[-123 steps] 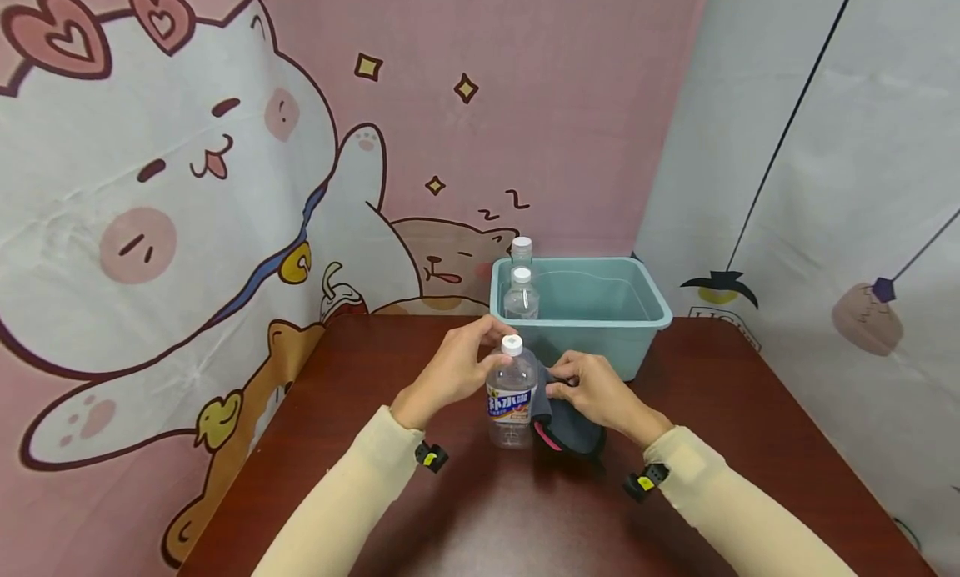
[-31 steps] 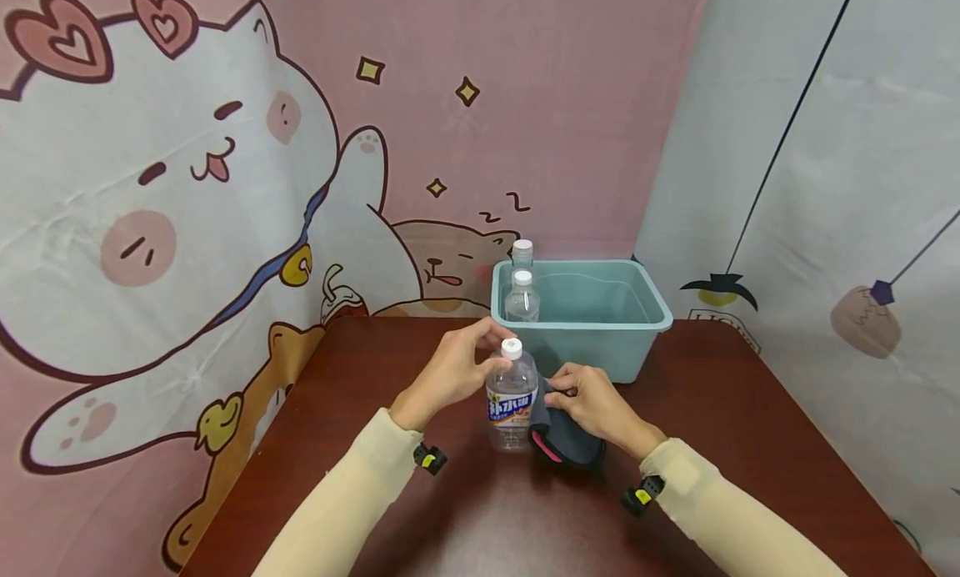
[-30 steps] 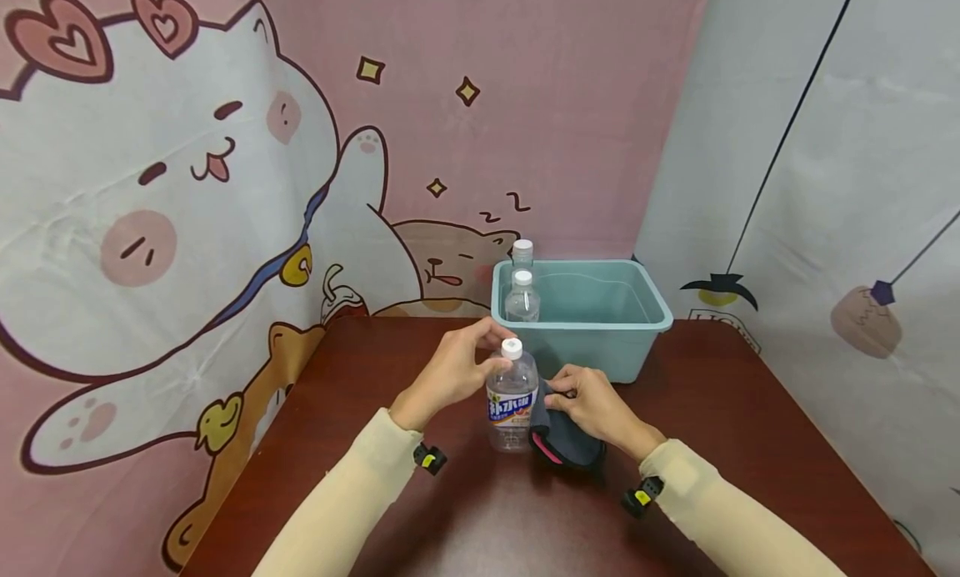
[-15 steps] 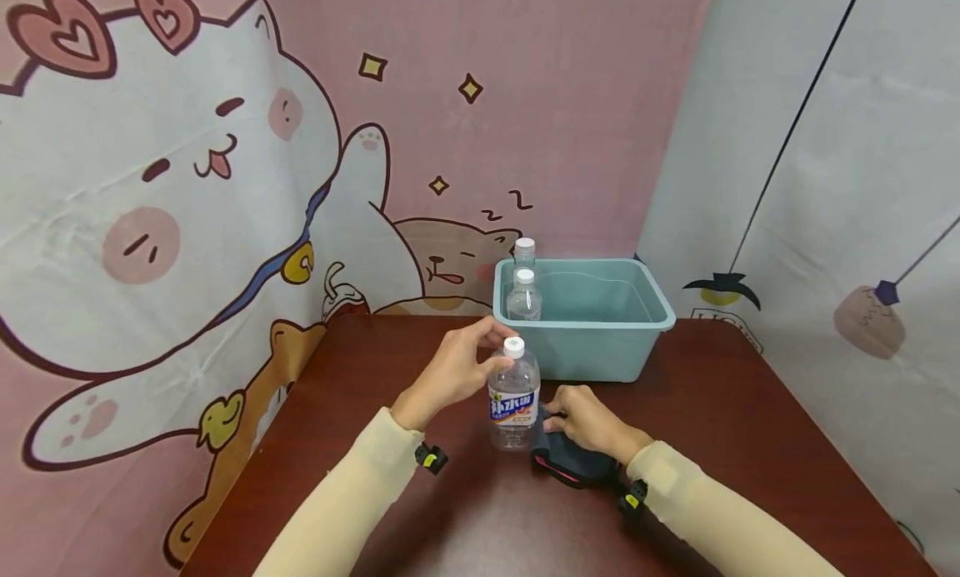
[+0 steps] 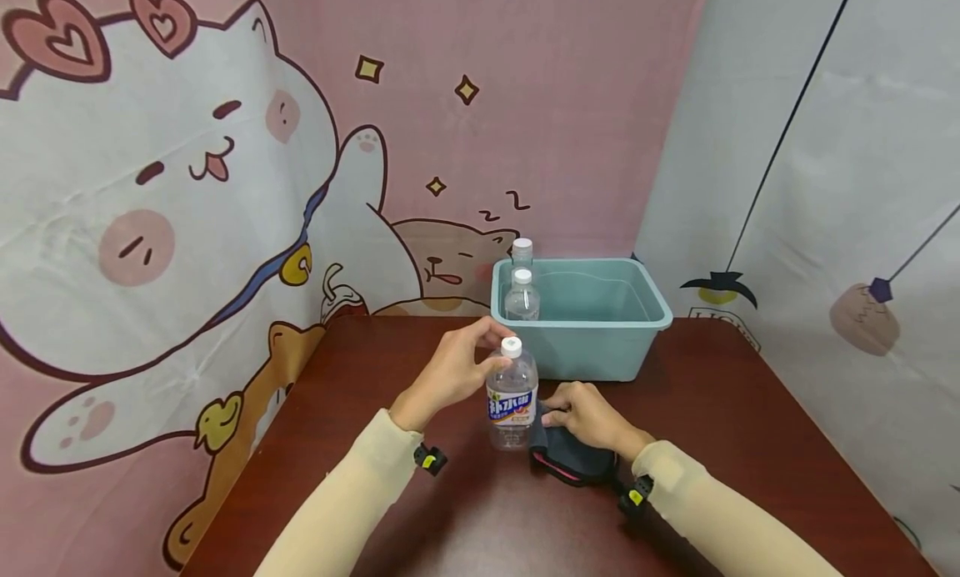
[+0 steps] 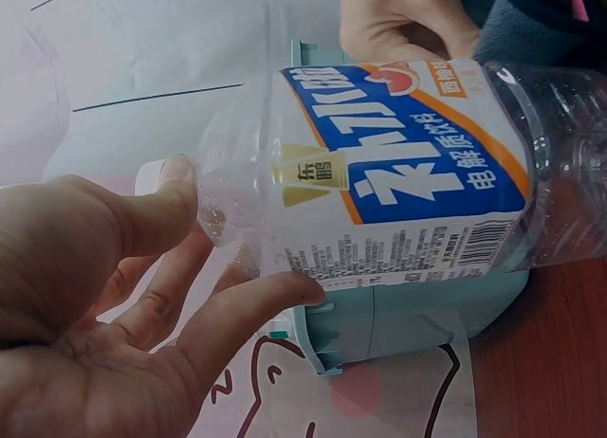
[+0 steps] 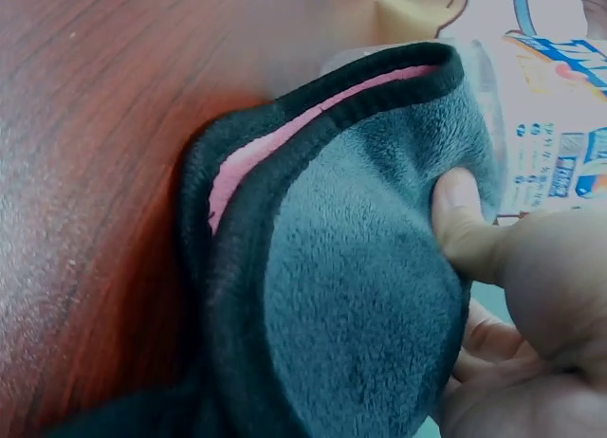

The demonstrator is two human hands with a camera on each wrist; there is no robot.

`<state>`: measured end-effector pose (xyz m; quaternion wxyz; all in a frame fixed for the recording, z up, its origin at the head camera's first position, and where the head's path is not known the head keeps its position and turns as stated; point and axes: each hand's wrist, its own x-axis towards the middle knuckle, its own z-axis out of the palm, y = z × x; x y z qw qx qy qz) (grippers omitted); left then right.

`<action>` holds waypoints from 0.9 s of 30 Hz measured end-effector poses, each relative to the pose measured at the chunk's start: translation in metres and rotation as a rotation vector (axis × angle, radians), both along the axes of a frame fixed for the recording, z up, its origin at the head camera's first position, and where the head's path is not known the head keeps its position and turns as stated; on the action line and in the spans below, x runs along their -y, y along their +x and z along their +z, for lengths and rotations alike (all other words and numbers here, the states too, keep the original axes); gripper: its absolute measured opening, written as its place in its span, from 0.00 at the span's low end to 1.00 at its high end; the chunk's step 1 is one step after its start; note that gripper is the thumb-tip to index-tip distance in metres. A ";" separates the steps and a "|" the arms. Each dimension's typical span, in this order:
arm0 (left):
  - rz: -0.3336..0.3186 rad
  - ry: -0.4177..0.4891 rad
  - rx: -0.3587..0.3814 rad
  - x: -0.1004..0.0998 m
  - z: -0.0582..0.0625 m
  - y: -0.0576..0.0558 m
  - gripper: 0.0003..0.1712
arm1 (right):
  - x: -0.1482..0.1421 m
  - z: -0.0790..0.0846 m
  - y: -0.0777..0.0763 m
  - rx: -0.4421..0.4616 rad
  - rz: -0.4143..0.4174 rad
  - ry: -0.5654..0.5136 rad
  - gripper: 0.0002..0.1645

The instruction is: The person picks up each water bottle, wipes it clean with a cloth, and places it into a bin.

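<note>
A clear plastic bottle (image 5: 512, 398) with a white cap and a blue-and-white label stands upright on the table. My left hand (image 5: 452, 368) holds it by the neck and shoulder, thumb near the cap; the left wrist view shows the fingers curved round the bottle (image 6: 408, 173). My right hand (image 5: 592, 416) pinches a folded grey cleaning cloth (image 5: 573, 460) with black edging and a pink inner side. In the right wrist view, thumb and fingers grip the fleecy cloth (image 7: 360, 267), and its end lies against the lower side of the bottle.
Behind the hands sits a light blue plastic bin (image 5: 592, 352). Two clear bottles with white caps, the nearer bottle (image 5: 522, 300) and the farther bottle (image 5: 522, 250), stand at its left end. The dark red table (image 5: 360, 477) meets printed curtains at the back and sides.
My right hand has lowered the cloth along the bottle's right side, from near the shoulder to beside the label and base. The left hand and the bottle have stayed in place.
</note>
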<state>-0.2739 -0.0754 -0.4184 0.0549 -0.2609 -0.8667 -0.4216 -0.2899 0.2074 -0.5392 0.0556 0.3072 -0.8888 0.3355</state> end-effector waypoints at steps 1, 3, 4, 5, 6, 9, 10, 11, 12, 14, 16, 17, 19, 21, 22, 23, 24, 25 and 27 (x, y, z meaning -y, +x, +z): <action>-0.002 0.001 -0.001 0.000 0.000 0.000 0.21 | -0.001 0.001 0.000 0.013 -0.002 -0.023 0.13; -0.003 0.004 -0.004 0.000 0.000 0.001 0.21 | -0.003 0.005 0.000 0.038 -0.007 -0.063 0.15; -0.005 0.004 -0.007 0.000 0.001 0.001 0.21 | -0.003 0.008 0.001 0.044 -0.011 -0.079 0.16; -0.006 0.005 -0.007 0.000 0.000 0.001 0.21 | -0.004 0.011 0.001 0.051 -0.013 -0.093 0.16; -0.006 0.004 -0.008 0.000 0.000 0.001 0.21 | -0.004 0.014 0.001 0.057 -0.017 -0.104 0.17; -0.006 -0.001 -0.009 0.000 0.000 0.001 0.21 | -0.004 0.027 0.002 0.070 -0.030 -0.139 0.19; -0.007 -0.002 -0.008 0.000 0.000 0.002 0.22 | -0.005 0.031 0.002 0.073 -0.038 -0.149 0.19; -0.007 -0.003 -0.009 0.000 0.001 0.002 0.22 | -0.004 0.036 0.002 0.075 -0.043 -0.161 0.19; -0.009 -0.004 -0.011 -0.001 0.001 0.002 0.22 | -0.004 0.040 0.001 0.072 -0.049 -0.172 0.19; -0.013 -0.003 -0.011 -0.001 0.001 0.001 0.22 | -0.004 0.050 0.001 0.061 -0.057 -0.198 0.19; -0.018 -0.002 -0.012 -0.001 0.001 0.001 0.22 | -0.003 0.060 0.001 0.044 -0.065 -0.228 0.18; -0.019 -0.004 -0.013 -0.001 0.001 0.000 0.22 | -0.002 0.064 0.001 0.032 -0.071 -0.241 0.18; -0.020 -0.009 -0.019 -0.002 0.002 -0.001 0.22 | 0.001 0.073 0.001 0.012 -0.076 -0.266 0.17; -0.019 -0.019 -0.036 -0.002 0.002 -0.001 0.22 | 0.006 0.081 0.001 -0.008 -0.082 -0.276 0.18; -0.017 -0.024 -0.045 -0.002 0.002 -0.001 0.22 | 0.008 0.085 0.002 -0.018 -0.082 -0.276 0.18; -0.013 -0.030 -0.054 -0.002 0.002 -0.002 0.21 | 0.011 0.089 0.002 -0.026 -0.083 -0.271 0.18; -0.010 -0.035 -0.062 -0.001 0.002 -0.002 0.21 | 0.014 0.092 0.002 -0.031 -0.082 -0.265 0.19; -0.007 -0.041 -0.066 -0.001 0.002 -0.002 0.21 | 0.017 0.095 0.003 -0.032 -0.083 -0.260 0.19; -0.003 -0.050 -0.064 -0.001 0.001 -0.002 0.21 | 0.020 0.098 0.004 -0.034 -0.090 -0.244 0.20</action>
